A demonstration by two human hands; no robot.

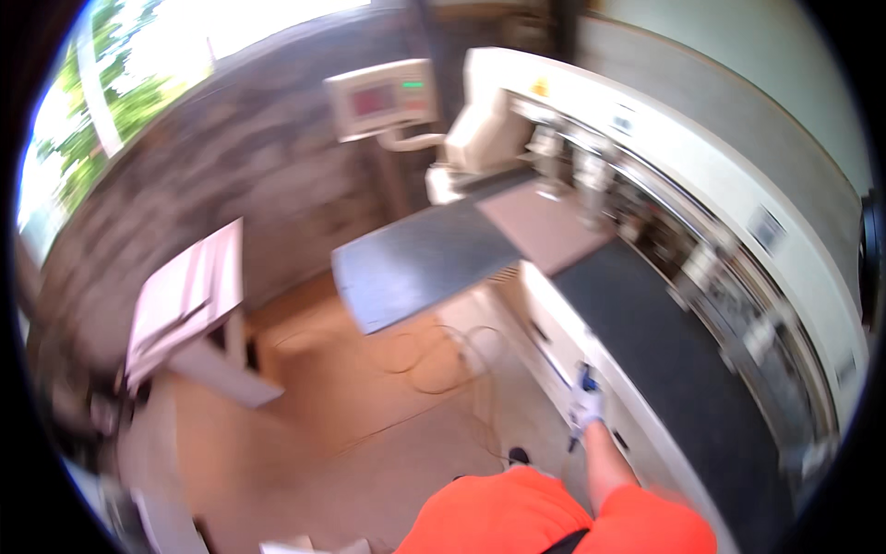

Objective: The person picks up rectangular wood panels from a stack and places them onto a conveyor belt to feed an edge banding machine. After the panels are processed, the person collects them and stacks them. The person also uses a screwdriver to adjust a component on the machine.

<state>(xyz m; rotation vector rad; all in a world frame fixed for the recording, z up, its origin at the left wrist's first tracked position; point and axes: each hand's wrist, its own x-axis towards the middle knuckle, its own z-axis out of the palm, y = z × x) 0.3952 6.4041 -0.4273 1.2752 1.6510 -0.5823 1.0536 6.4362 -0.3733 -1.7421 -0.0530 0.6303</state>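
My right hand (587, 406), in a white glove, reaches out beside the white front side of a large machine (591, 343). Its fingers are closed round a small dark blue hand tool (587, 376), whose dark lower end (574, 443) pokes out below the glove. Blur hides what kind of tool it is. On the machine's bed, below the metal heads (591, 171), lies a flat pinkish-brown panel (546, 226). A grey metal side table (425, 263) juts out to the left of it. My left hand is out of the picture.
Across the machine's black bed (674, 342) runs a long white beam (683, 134). A control screen (380, 100) hangs on an arm at the back. Left stands a stack of pale pink panels (189, 295) on a stand. A thin hose or cable (415, 388) loops over the floor.
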